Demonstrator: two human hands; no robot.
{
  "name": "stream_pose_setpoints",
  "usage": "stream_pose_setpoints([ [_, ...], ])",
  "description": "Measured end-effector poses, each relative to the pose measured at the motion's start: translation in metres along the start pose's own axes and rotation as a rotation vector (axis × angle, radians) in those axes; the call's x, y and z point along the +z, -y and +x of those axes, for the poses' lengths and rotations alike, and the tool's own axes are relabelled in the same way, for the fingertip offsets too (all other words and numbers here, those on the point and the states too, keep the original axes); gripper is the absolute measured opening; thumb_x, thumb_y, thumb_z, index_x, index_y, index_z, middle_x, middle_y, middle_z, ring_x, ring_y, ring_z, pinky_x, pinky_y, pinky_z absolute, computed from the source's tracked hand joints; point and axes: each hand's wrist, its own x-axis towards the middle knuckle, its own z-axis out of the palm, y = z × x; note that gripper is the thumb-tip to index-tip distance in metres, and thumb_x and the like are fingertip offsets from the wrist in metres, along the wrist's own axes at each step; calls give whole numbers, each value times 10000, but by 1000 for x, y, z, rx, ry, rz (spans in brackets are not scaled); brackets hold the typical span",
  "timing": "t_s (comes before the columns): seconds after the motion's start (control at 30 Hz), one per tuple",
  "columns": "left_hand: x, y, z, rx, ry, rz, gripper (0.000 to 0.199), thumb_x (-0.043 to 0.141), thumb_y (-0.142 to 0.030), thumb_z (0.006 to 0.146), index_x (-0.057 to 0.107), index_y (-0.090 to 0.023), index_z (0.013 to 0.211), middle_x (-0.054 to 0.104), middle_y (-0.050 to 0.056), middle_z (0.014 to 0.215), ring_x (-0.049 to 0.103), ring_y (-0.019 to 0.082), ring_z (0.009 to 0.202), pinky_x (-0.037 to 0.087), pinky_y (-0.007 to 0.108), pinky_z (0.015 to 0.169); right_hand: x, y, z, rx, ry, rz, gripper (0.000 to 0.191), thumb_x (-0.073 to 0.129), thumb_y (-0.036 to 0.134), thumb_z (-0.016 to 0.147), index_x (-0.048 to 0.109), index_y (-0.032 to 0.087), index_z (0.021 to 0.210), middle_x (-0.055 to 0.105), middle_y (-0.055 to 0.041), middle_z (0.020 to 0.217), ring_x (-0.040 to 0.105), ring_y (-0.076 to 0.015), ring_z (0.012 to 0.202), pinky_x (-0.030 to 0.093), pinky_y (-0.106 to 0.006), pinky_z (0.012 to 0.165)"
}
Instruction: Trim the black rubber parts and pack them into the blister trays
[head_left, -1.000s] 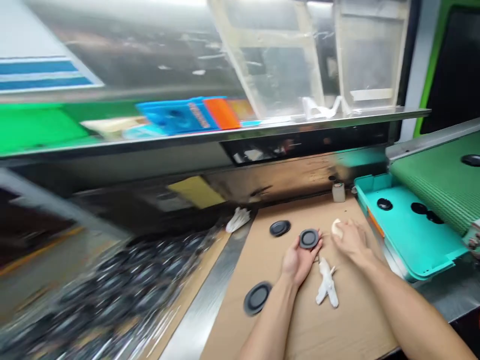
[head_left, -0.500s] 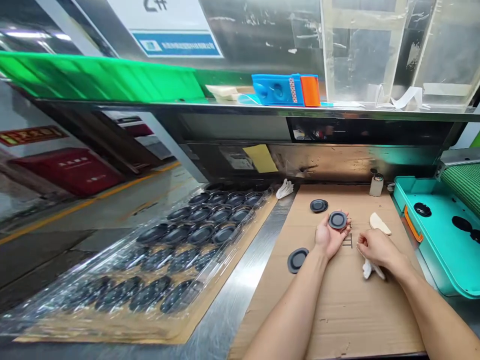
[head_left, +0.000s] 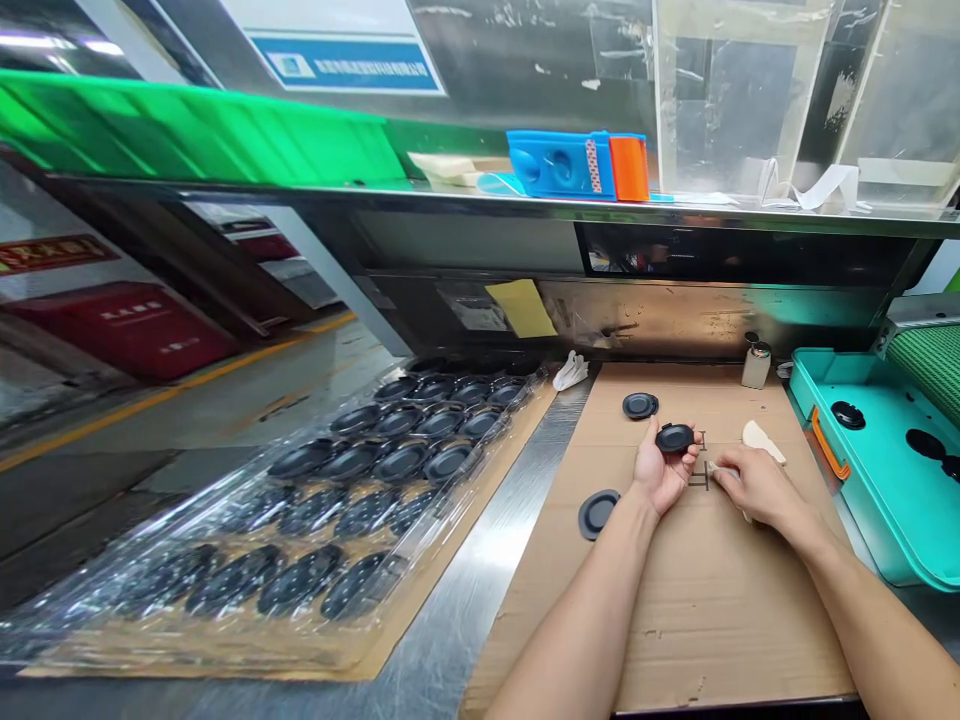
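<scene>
My left hand (head_left: pixel 657 478) is closed around a round black plastic part (head_left: pixel 675 438), its fingers curled along the right edge. The part is tilted over the palm. Close by on the right, my right hand (head_left: pixel 759 488) pinches a white cloth (head_left: pixel 718 467), mostly hidden under the fingers. Two similar parts lie on the cardboard sheet (head_left: pixel 675 620): one round black part (head_left: pixel 640 405) beyond my left hand and another dark part (head_left: pixel 598 513) beside my left wrist. A cream-coloured half-round pad (head_left: pixel 763 440) lies just behind my right hand.
On the left, a clear plastic tray (head_left: pixel 420 590) holds rows of black parts. A teal bin (head_left: pixel 885 500) with several black pieces stands at the right. A small bottle (head_left: pixel 756 366) and a crumpled white cloth (head_left: pixel 571 371) sit toward the back, below a metal shelf (head_left: pixel 465 198).
The black part in my left hand has tipped from face-up to more edge-on. My right hand has moved slightly up, and the cloth that hung below it is now mostly hidden.
</scene>
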Motion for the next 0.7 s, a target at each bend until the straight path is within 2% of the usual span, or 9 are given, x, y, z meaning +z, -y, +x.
stream_pose_setpoints([
  [0.07,0,1,-2,-29,-26,59,601,308,-582,995,633,-84,905,595,105,701,511,107,502,385,169,368,0,-3,3,-42,-100,69,232,475,321,968,628,205,839,682,-36,867,589,-163,806,348,-260,698],
  [0.17,2,3,-3,-58,-69,129,658,255,-597,997,619,-69,851,613,131,694,535,111,497,383,163,371,0,-5,6,-34,-205,147,226,434,318,990,605,202,897,673,-36,840,580,-169,756,367,-270,680],
  [0.23,4,6,-3,-87,-80,193,664,231,-586,1003,616,-69,844,627,138,697,550,113,488,393,168,375,2,-5,7,-74,-251,210,207,439,309,992,613,205,952,694,-48,890,603,-181,800,397,-275,710],
  [0.33,7,14,-4,-102,-43,379,675,209,-602,999,615,-95,815,617,99,629,505,103,399,316,176,322,5,-2,8,-157,-307,257,190,463,286,994,637,208,1001,711,-65,968,628,-189,870,437,-284,778],
  [0.43,9,27,-4,-38,-36,612,693,224,-662,977,588,-134,716,579,54,531,462,97,331,238,183,290,9,-1,8,-230,-333,201,201,466,273,1002,654,207,1033,696,-70,970,626,-186,871,454,-287,790],
  [0.53,8,38,-3,47,-99,805,706,289,-749,923,551,-160,637,520,23,442,427,94,295,206,186,282,11,-3,7,-253,-338,78,224,454,265,1009,662,197,1056,679,-77,962,614,-190,870,449,-289,772],
  [0.7,3,44,1,118,-181,926,733,285,-813,879,557,-172,649,536,27,432,422,101,281,224,203,287,11,-6,8,-242,-262,-80,219,460,231,999,673,189,976,690,-67,939,611,-184,858,413,-281,747],
])
